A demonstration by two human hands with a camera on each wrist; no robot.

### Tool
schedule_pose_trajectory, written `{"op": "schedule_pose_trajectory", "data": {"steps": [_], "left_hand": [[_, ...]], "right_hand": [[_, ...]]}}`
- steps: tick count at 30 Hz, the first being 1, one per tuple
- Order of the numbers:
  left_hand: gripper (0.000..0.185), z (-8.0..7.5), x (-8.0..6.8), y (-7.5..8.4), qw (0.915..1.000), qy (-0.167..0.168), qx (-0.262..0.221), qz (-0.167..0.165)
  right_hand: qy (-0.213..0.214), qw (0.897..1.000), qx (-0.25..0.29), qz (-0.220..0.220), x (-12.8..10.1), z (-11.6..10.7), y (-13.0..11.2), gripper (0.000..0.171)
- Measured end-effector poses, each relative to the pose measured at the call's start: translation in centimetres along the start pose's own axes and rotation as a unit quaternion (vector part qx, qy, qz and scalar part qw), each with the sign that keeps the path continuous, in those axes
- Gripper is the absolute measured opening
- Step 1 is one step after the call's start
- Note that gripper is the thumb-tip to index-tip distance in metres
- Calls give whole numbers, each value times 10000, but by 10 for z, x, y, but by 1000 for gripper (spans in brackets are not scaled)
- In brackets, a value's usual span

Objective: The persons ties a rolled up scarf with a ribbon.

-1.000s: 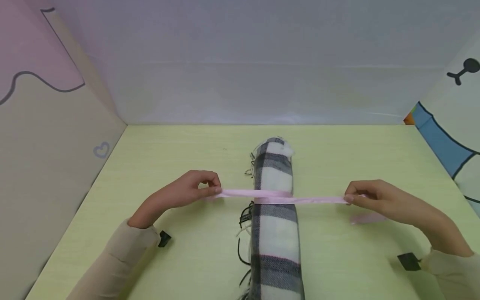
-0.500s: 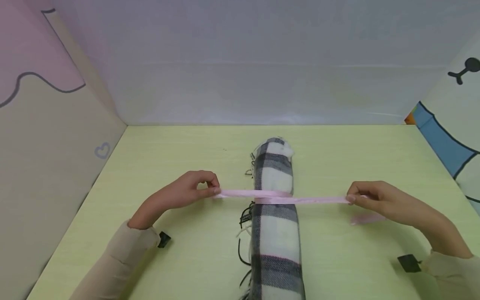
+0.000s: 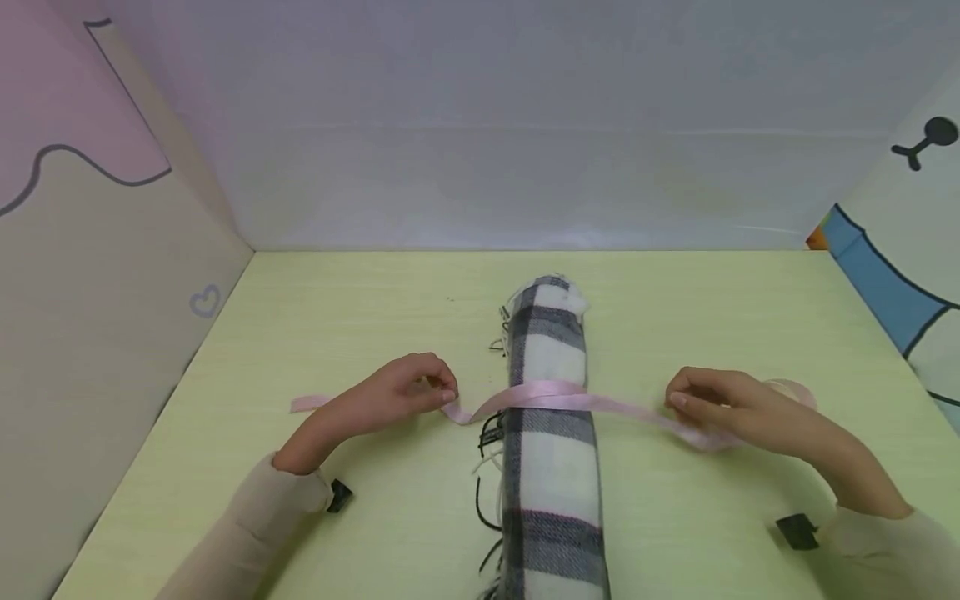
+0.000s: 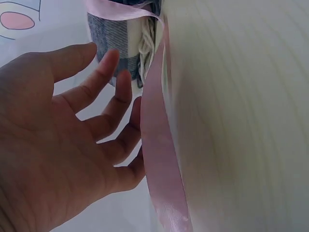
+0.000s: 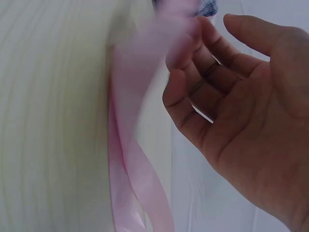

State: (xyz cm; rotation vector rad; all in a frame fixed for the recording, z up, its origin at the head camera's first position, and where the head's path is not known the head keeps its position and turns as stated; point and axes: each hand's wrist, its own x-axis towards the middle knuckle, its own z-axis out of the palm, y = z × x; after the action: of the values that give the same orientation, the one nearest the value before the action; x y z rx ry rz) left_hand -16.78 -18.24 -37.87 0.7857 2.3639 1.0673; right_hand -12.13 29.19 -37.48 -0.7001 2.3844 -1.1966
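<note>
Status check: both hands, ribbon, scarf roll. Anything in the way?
Left hand open beside the ribbon. Right hand open, fingers at ribbon. Ribbon slack across rolled scarf. Nothing in the way.

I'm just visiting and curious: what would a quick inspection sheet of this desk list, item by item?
Surface: pale yellow-green tabletop, bare around the work.
Job's things: rolled plaid scarf lying lengthwise, fringe hanging at its left side; pink ribbon draped slack across it, its ends trailing on the table at both sides.
Clutter: nothing seen.
Hands: left hand by the ribbon left of the scarf, its fingers spread and relaxed in the left wrist view; right hand over the ribbon to the right, fingers loosely bent, ribbon blurred beside them.
Cables: nothing seen; a small black tab shows at each cuff.
Surroundings: grey back panel; cartoon-printed side panels.
</note>
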Motion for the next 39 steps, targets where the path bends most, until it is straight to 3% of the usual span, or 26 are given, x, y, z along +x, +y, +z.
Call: {"op": "schedule_pose_trajectory", "data": {"steps": [5,9,12,17,21,24,26,29,33,36,39], "left_hand": [[13,6,-4,8,9978,496,428,-109],[11,11,-11,16,9958,803,268,-349],[13,17,-17,22,9948,837,-83,-566],[18,31,-30,29,9872,593,-1141,-942],[25,41,-40,35,9675,244,-2185,-1251],[37,49,-46,40,9361,-32,-3191,-1480],[46,54,-49,42,9055,-216,-3933,-1578],[56,63,-51,46,8563,-412,-4876,-1653],[62,74,-49,50,7995,-396,-5779,-1587],[62,80,-45,54,7560,-138,-6355,-1561],[60,86,-41,57,7160,182,-6793,-1599]], "right_hand": [[232,9975,-590,321,-1,2,-6,14],[502,9948,-787,395,-7,5,-9,15],[633,9961,-530,298,-12,10,-10,16],[520,9969,571,158,-23,26,-12,20],[184,9855,1610,501,-31,44,-17,28],[-105,9619,2567,932,-37,60,-22,36],[-266,9367,3303,1129,-39,70,-23,40],[-427,8848,4474,1231,-38,85,-24,47],[-432,7796,6112,1297,-33,99,-27,60],[-215,7003,7030,1223,-30,106,-32,68],[8,6280,7708,1074,-28,112,-35,65]]}}
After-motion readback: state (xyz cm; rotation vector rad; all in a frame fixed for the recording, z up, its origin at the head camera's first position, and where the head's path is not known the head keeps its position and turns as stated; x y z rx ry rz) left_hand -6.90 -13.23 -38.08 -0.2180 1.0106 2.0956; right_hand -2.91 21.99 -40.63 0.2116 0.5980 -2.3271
